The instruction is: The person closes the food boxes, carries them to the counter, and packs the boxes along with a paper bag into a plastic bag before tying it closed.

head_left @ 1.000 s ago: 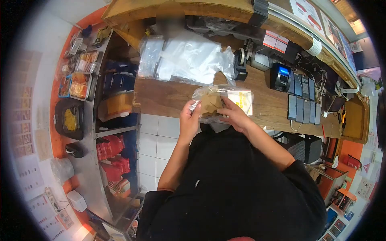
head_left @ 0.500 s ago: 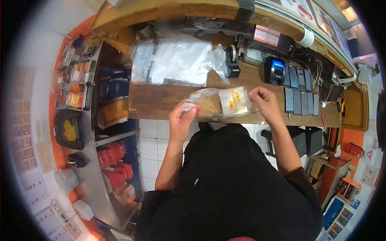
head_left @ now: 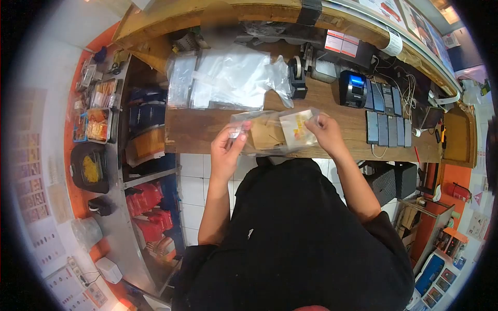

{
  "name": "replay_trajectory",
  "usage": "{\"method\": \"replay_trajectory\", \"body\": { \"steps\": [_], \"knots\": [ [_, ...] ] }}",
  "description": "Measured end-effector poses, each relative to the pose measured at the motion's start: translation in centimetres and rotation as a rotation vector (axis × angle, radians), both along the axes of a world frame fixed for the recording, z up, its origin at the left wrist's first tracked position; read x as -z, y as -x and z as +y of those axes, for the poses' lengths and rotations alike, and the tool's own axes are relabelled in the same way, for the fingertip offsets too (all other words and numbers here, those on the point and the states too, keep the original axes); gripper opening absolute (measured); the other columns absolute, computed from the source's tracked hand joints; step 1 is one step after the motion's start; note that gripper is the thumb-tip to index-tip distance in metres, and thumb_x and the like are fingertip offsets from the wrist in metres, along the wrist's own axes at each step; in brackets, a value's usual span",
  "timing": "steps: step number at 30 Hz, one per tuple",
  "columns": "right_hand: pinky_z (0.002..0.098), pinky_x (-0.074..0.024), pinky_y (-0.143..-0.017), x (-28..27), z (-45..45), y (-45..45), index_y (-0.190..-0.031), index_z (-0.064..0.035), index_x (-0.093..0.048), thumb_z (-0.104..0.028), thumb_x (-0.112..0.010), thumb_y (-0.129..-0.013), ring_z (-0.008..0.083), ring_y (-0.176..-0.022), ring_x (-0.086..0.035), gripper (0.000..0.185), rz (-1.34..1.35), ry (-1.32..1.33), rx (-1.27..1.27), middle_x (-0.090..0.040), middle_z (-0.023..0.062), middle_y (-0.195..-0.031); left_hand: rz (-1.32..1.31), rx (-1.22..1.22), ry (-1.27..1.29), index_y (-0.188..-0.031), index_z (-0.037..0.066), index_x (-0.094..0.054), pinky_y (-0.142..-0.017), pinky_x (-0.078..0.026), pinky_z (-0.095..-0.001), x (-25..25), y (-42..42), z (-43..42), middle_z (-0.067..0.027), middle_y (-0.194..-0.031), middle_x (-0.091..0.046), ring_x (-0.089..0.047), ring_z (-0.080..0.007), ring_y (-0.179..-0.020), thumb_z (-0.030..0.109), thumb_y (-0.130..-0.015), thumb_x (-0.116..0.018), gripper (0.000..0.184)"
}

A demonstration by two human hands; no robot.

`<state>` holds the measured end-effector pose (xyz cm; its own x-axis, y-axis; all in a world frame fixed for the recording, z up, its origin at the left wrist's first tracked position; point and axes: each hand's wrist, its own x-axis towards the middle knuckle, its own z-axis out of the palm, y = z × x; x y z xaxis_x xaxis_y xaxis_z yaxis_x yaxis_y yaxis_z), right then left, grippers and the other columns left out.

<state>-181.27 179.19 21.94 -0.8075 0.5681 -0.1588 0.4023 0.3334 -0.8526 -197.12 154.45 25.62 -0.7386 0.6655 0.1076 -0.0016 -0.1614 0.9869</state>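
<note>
A clear plastic bag [head_left: 267, 117] is stretched between my two hands over the table's front edge. My left hand [head_left: 228, 141] pinches its left end between thumb and fingers. On the other side, my right hand [head_left: 326, 135] has its fingers closed at the bag's right end, over the edge of a white packet [head_left: 296, 133] with yellow and red print. Left of that packet, a light brown paper-like piece [head_left: 265, 136] shows through the plastic. Whether my right fingers grip the packet as well as the plastic, I cannot tell.
Flat clear plastic bags [head_left: 231, 78] lie in a stack at the back of the wooden table [head_left: 192, 127]. A tape dispenser [head_left: 297, 78], a black printer [head_left: 353, 90] and several phones [head_left: 384, 127] stand to the right. Metal shelving [head_left: 116, 171] runs along the left.
Both hands have shifted slightly left with the bag. The right fingers have moved over the packet's right part, covering some print. More of the brown piece shows, and the bag looks flatter.
</note>
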Motion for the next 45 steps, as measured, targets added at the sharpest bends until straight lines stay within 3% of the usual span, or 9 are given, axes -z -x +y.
{"method": "replay_trajectory", "body": {
  "steps": [8,17,20,22,28,33,37,41,45],
  "knots": [
    [0.0214,-0.041,-0.065,-9.7,-1.1,-0.6,-0.089,-0.0015,-0.065,-0.017,-0.065,-0.09,0.0073,-0.068,-0.055,0.016,0.131,0.465,0.123,-0.062,-0.0006,-0.074,-0.153,0.048,-0.132,-0.097,-0.002,-0.064,-0.084,-0.048,-0.0294,-3.0,-1.4,0.6,-0.0096,-0.108,-0.062,-0.06,-0.0159,-0.097,0.009,-0.091,-0.06,0.013],
    [0.0287,-0.0482,-0.075,0.0,3.0,-3.1,-0.097,-0.0042,-0.066,-0.04,-0.054,-0.095,0.0135,-0.082,-0.061,0.038,0.387,0.405,0.3,-0.065,0.0059,-0.096,0.355,-0.029,0.145,-0.107,0.0,-0.062,-0.082,-0.046,-0.0286,1.7,1.7,-2.1,-0.0085,-0.103,-0.061,-0.058,-0.0148,-0.093,0.019,-0.094,-0.055,0.024],
    [0.0356,-0.0419,-0.094,9.9,3.7,-4.5,-0.125,-0.0072,-0.056,-0.053,-0.043,-0.097,0.0179,-0.107,-0.054,0.055,0.156,0.781,0.543,-0.059,0.0073,-0.119,0.091,-0.303,0.05,-0.121,0.002,-0.057,-0.095,-0.041,-0.0309,9.1,2.7,-2.1,-0.008,-0.112,-0.06,-0.055,-0.0169,-0.106,0.039,-0.098,-0.046,0.044],
    [0.0412,-0.038,-0.102,11.3,0.5,-3.4,-0.136,-0.0095,-0.046,-0.055,-0.041,-0.096,0.0206,-0.116,-0.05,0.061,0.194,1.088,0.374,-0.054,0.0083,-0.128,-0.513,-0.222,0.137,-0.133,0.005,-0.048,-0.104,-0.035,-0.0327,15.7,3.0,-1.2,-0.007,-0.125,-0.055,-0.05,-0.0193,-0.118,0.054,-0.097,-0.037,0.062],
    [0.0419,-0.0409,-0.101,7.3,-4.0,0.3,-0.133,-0.009,-0.049,-0.055,-0.042,-0.096,0.021,-0.112,-0.054,0.06,0.162,1.161,0.304,-0.056,0.0089,-0.125,-0.699,0.012,0.306,-0.14,0.004,-0.04,-0.108,-0.031,-0.0366,14.6,-0.1,0.5,-0.0089,-0.14,-0.045,-0.04,-0.0195,-0.13,0.043,-0.102,-0.03,0.056],
    [0.0368,-0.0471,-0.093,11.4,1.6,-0.3,-0.124,-0.0086,-0.057,-0.043,-0.05,-0.096,0.0207,-0.103,-0.06,0.044,0.244,1.16,0.395,-0.062,0.0092,-0.118,-0.548,0.027,0.206,-0.137,0.003,-0.043,-0.104,-0.036,-0.0345,15.9,1.7,-0.5,-0.0099,-0.138,-0.047,-0.046,-0.0212,-0.126,0.039,-0.097,-0.046,0.054],
    [0.027,-0.05,-0.081,10.1,8.1,5.4,-0.107,-0.0011,-0.064,-0.009,-0.062,-0.087,0.0148,-0.091,-0.063,0.022,0.391,0.06,0.363,-0.068,0.006,-0.098,-0.43,-0.254,0.144,-0.138,0.005,-0.042,-0.108,-0.03,-0.0381,14.4,2.6,-1.8,-0.0107,-0.144,-0.041,-0.04,-0.0253,-0.133,0.045,-0.096,-0.044,0.058],
    [0.0303,-0.0521,-0.077,7.3,9.1,14.6,-0.104,0.0038,-0.065,-0.008,-0.065,-0.082,0.0188,-0.088,-0.067,0.025,0.128,-0.111,-0.163,-0.07,0.0127,-0.093,-0.431,-0.28,0.13,-0.137,0.007,-0.045,-0.108,-0.028,-0.0402,11.8,3.0,-2.3,-0.0085,-0.143,-0.044,-0.04,-0.0251,-0.132,0.045,-0.097,-0.042,0.055],
    [0.0384,-0.0527,-0.08,12.6,8.1,22.5,-0.1,0.0006,-0.068,-0.019,-0.072,-0.076,0.0308,-0.09,-0.068,0.031,-0.063,-0.409,-0.2,-0.069,0.0202,-0.096,-0.404,-0.327,0.174,-0.131,0.005,-0.049,-0.104,-0.034,-0.0373,10.5,3.3,-2.6,-0.0105,-0.135,-0.052,-0.047,-0.0238,-0.125,0.04,-0.1,-0.038,0.049]
  ]
}}
